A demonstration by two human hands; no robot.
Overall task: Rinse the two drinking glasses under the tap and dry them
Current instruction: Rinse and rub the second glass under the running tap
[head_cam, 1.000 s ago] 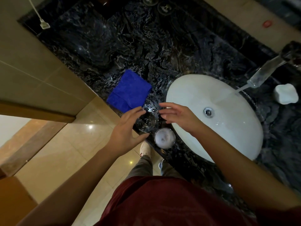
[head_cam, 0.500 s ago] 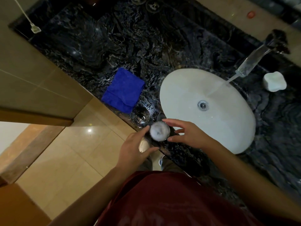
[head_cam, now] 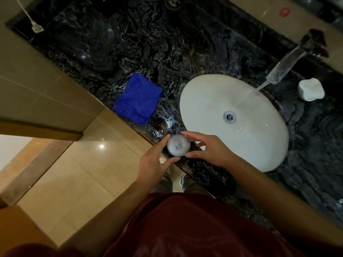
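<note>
At bench front edge: foamy glass [head_cam: 178, 147] beside clear glass [head_cam: 156, 128] | left hand [head_cam: 154, 164] and right hand [head_cam: 209, 151] cup foamy glass, fingers curled on its sides | likely soapy, slick, fragile: grip mid-wall | tap [head_cam: 289, 64] running.

Two drinking glasses are being counted on the black marbled stone counter [head_cam: 130, 52]: one clear empty glass [head_cam: 156, 128] and one glass with a cloudy white foamy inside [head_cam: 178, 145]. One folded blue cloth [head_cam: 138, 101] is being seen. One white oval basin [head_cam: 246, 138] with one metal drain [head_cam: 229, 117], one chrome tap [head_cam: 289, 62] running, one white lumpy object [head_cam: 311, 89]. Two bare hands are being shown, left hand [head_cam: 152, 166] and right hand [head_cam: 209, 151].
</note>
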